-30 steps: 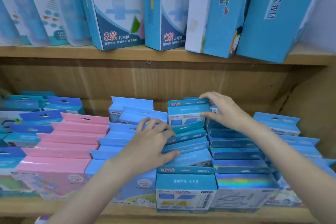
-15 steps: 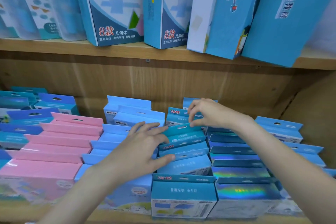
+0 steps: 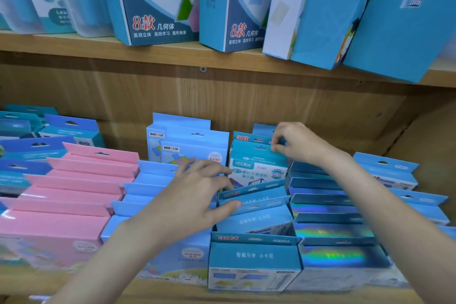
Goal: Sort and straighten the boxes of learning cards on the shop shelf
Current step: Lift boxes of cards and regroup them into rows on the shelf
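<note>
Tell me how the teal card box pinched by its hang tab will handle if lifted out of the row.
Likely light: the right hand holds the teal card box by its tab with fingertips alone. The thin cardboard tab may bend. Standing tall and narrow, it could tip once the neighbouring teal boxes stop propping it.

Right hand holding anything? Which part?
Yes: the right hand pinches the teal card box by the right end of its top hang tab.

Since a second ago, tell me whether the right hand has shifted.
Yes. The right hand has come left along the shelf's back wall and now pinches the hang tab of a teal card box.
</note>
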Demonstrator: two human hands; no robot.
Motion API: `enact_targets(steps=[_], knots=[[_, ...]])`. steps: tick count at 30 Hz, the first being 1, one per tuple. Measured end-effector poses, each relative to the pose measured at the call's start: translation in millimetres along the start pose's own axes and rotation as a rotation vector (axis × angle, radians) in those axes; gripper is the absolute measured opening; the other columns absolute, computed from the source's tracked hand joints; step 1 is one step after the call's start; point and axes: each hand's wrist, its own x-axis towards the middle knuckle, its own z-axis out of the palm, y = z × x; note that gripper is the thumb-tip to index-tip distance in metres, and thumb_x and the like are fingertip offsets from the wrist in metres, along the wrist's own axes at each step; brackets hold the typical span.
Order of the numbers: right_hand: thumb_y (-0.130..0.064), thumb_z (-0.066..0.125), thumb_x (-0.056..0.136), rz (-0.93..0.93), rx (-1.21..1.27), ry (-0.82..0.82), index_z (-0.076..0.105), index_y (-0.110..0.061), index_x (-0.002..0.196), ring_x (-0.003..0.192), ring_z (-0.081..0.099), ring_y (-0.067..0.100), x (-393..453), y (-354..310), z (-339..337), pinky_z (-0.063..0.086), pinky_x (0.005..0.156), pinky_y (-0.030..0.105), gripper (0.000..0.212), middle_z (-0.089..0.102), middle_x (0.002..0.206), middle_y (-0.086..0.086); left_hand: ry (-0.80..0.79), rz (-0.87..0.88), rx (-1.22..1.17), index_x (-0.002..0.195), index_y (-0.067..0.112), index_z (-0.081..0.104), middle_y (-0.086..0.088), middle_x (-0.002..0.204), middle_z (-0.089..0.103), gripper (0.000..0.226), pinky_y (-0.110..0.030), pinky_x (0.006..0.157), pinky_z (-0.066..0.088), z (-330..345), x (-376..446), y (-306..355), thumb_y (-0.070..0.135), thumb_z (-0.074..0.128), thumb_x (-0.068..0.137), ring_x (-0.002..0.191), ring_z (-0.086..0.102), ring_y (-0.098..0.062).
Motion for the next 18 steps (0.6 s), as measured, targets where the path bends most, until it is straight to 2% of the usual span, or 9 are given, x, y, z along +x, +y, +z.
enact_targets(steps=[3,7,9,13,16,18], knots=[[-0.020,0.061,0.087,0.015,0.018,0.011,0.064,-0.015,0.085,0.098,0.051,0.014,-1.5,-0.9,1.4,0.048,0.078,0.027,0.007,0.055,0.100,-0.003,0.013,0.011,-0.007,0.108,0.025,0.066,0.011,0.126,0.052,0.069,-0.041,0.109,0.020,0.4,-0.2,0.3,0.069,0.023,0.075,0.120,0.038,-0.010],[-0.022,0.060,0.088,0.021,-0.016,0.052,0.063,-0.017,0.087,0.108,0.047,0.014,-4.2,-3.7,3.5,0.048,0.085,0.035,0.006,0.051,0.114,-0.004,-0.006,0.012,-0.016,0.111,0.026,0.064,0.013,0.129,0.049,0.073,-0.037,0.110,0.016,0.4,-0.2,-1.4,0.070,0.019,0.074,0.122,0.034,-0.006],[-0.024,0.057,0.089,0.009,-0.061,0.098,0.060,-0.018,0.089,0.111,0.042,0.012,-6.8,-6.6,3.9,0.047,0.081,0.034,0.007,0.047,0.118,-0.006,-0.006,0.014,-0.015,0.109,0.027,0.064,0.014,0.127,0.050,0.071,-0.038,0.110,0.017,0.6,0.5,-2.5,0.070,0.020,0.074,0.119,0.036,-0.005],[-0.025,0.050,0.093,-0.069,-0.173,0.273,0.056,-0.016,0.095,0.104,0.039,0.012,-11.6,-15.0,-4.4,0.039,0.064,0.028,0.011,0.043,0.115,-0.004,0.034,0.027,-0.033,0.101,0.026,0.067,0.014,0.123,0.054,0.064,-0.040,0.110,0.019,3.7,1.2,-4.8,0.068,0.026,0.075,0.113,0.041,-0.005],[-0.026,0.045,0.095,-0.092,-0.148,0.340,0.051,-0.017,0.094,0.096,0.049,0.018,-12.0,-20.2,-17.0,0.044,0.064,0.032,0.011,0.047,0.109,-0.001,0.059,0.038,-0.021,0.100,0.025,0.067,0.013,0.121,0.055,0.065,-0.040,0.108,0.022,5.2,1.9,-6.1,0.069,0.026,0.075,0.113,0.041,-0.005],[-0.026,0.041,0.096,-0.081,-0.107,0.340,0.046,-0.019,0.093,0.091,0.053,0.019,-13.4,-24.4,-23.9,0.047,0.066,0.035,0.009,0.051,0.102,-0.002,0.032,0.029,0.000,0.105,0.026,0.065,0.015,0.124,0.052,0.071,-0.039,0.110,0.018,4.0,3.1,-5.7,0.071,0.021,0.073,0.116,0.037,-0.003]])
